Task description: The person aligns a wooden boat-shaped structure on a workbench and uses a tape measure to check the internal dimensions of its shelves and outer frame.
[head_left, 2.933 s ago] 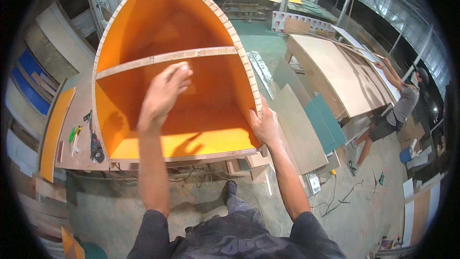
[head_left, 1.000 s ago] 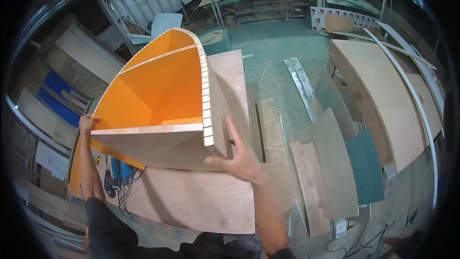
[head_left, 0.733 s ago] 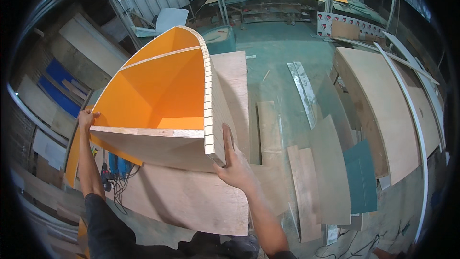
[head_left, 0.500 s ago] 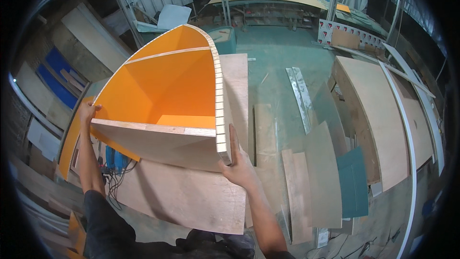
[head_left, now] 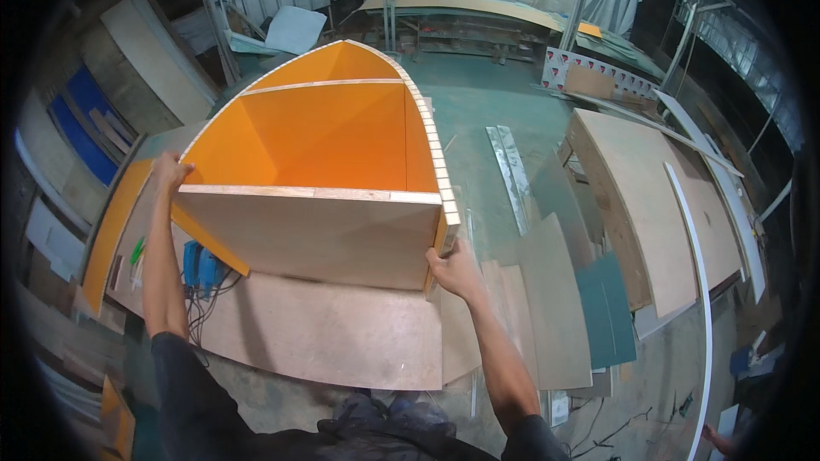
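Note:
A boat-shaped plywood shell (head_left: 337, 141) with an orange inside and a crosswise divider stands on a plywood-topped table (head_left: 342, 329). Its pointed end faces away from me, and its bare, flat wooden panel (head_left: 312, 235) faces me. The right rim shows a row of evenly spaced cut lines. My left hand (head_left: 173, 171) is closed on the left corner, some fingers hidden behind the edge. Lower down, at the right corner, my right hand (head_left: 455, 270) is closed around the side edge, its thumb against the near panel.
Blue power tools (head_left: 202, 266) with tangled cables lie left of the shell. An orange-faced board (head_left: 118, 235) lies farther left. To the right are loose plywood sheets (head_left: 555, 299), a teal panel (head_left: 605, 307), a large curved wooden piece (head_left: 653, 205) and a long white strip (head_left: 696, 290).
The shell has turned, its near right corner swinging right and away so the near panel faces me more squarely. My right hand has gone from lying along the side to gripping the corner.

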`<state>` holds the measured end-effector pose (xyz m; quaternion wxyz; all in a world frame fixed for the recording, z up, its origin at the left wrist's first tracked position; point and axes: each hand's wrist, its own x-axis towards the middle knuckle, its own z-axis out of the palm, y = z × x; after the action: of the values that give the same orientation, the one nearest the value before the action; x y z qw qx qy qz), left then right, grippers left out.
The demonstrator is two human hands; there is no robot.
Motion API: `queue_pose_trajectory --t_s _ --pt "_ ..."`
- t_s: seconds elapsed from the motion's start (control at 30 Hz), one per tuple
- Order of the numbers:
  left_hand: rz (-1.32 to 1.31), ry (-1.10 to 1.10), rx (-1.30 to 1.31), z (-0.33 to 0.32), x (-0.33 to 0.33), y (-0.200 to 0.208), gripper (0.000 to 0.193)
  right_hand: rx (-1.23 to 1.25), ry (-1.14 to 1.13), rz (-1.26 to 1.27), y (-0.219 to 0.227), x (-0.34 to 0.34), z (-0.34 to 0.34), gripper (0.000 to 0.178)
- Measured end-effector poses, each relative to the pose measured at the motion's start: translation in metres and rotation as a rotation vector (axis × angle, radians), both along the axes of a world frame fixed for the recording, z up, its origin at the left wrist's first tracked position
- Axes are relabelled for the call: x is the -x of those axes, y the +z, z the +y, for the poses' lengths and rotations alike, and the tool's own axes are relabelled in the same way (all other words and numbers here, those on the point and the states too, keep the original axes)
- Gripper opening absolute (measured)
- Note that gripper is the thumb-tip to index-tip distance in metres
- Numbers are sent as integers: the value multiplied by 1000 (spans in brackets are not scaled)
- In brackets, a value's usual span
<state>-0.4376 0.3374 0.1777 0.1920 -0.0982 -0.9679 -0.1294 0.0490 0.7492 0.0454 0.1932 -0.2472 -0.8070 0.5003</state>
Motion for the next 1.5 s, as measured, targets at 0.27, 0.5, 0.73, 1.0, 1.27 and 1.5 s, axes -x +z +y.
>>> queue_pose_trajectory --t_s 0.27,0.5,0.73,1.0,1.27,1.5 --pt "-114 -183 -76 -62 -107 2 28 208 -57 26 11 -101 -65 30" --pt "-163 -136 -194 -105 -184 -11 25 90 -133 -81 17 -182 -107 30" --pt "-135 37 63 -113 -226 42 31 41 329 -267 46 -242 -98 46" --pt "7 -1012 -26 135 -286 71 33 88 9 229 151 -142 -19 60" --pt "33 -1222 104 304 -303 15 46 -200 121 -78 146 32 17 48" --pt "-22 -1242 50 314 -290 -5 31 -73 231 -5 144 48 34 36"
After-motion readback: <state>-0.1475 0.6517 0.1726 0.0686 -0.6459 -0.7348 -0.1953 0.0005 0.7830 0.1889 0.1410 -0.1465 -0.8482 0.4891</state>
